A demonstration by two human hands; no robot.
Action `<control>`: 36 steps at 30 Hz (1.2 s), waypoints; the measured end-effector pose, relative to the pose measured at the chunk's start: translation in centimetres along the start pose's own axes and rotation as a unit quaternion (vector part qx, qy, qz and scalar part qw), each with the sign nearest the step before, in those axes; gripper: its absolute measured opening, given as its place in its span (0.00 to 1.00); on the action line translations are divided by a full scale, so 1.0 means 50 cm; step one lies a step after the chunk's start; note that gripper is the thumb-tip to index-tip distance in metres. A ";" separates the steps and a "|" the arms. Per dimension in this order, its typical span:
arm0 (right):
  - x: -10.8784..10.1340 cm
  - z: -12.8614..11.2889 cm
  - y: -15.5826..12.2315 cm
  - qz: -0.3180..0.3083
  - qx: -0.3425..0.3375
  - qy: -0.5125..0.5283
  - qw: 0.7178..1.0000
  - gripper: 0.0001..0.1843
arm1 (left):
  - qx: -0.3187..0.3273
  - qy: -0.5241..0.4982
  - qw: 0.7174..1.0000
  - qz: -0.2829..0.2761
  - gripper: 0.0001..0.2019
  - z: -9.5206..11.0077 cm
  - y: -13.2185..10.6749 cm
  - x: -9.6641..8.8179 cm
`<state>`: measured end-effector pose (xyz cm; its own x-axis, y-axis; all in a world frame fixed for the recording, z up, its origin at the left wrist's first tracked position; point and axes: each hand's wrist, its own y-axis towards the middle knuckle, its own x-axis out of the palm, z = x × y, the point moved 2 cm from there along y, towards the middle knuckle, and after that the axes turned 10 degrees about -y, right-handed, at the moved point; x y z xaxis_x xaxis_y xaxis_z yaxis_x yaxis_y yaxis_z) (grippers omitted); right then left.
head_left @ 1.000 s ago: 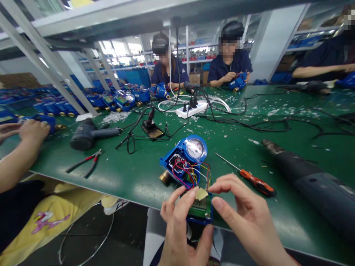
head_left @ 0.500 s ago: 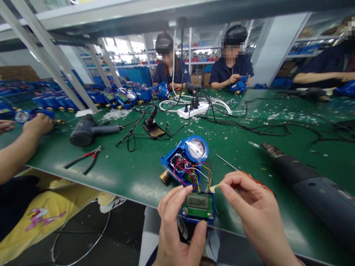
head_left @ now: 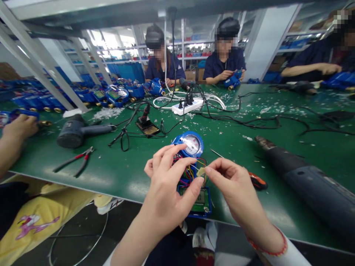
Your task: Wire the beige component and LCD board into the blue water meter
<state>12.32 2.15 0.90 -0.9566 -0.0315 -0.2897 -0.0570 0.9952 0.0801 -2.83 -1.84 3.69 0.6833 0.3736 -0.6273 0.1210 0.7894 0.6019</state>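
Observation:
A blue water meter [head_left: 191, 143] with a round dial lies open near the table's front edge, coloured wires [head_left: 191, 171] spilling from it. Below it sits a green circuit board with an LCD display [head_left: 200, 201], joined by those wires. My left hand [head_left: 166, 184] hovers over the meter and the wires with fingers spread and slightly curled, covering part of the housing. My right hand [head_left: 230, 181] pinches a small yellowish film scrap [head_left: 200, 171] between thumb and forefinger, just right of the wires.
An orange-handled screwdriver [head_left: 256, 180] lies behind my right hand, a black heat gun [head_left: 305, 177] further right. Pliers [head_left: 74, 162], another heat gun [head_left: 80, 130], a soldering-iron stand [head_left: 146, 123], a power strip [head_left: 185, 106] and cables cover the green table [head_left: 116, 170]. Co-workers sit opposite; another person's hand [head_left: 16, 129] is at left.
My left hand let go of the display board and rose over the meter and wires. My right hand drew the peeled film scrap up and left toward the wires.

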 end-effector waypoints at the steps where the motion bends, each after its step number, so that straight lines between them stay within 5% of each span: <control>1: 0.000 0.001 0.001 0.000 0.004 0.000 1.000 0.13 | -0.003 0.003 1.000 -0.007 0.10 0.000 0.003 0.004; 19: 0.006 0.015 0.003 -0.017 0.067 0.075 0.995 0.14 | -0.028 0.016 0.999 -0.032 0.05 -0.007 0.023 0.030; 26: 0.012 0.021 0.007 -0.027 0.076 0.095 0.992 0.15 | -0.068 0.010 0.993 -0.093 0.08 0.003 0.029 0.021; 36: 0.015 0.020 0.010 -0.036 0.077 0.109 0.990 0.13 | -0.072 0.016 0.994 -0.083 0.07 -0.005 0.038 0.026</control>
<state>11.84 2.69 -0.23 -0.9915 -0.1060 -0.0749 -0.0996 0.9914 -0.0846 -1.92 0.26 3.88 0.6390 0.2452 -0.7291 0.1247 0.9023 0.4127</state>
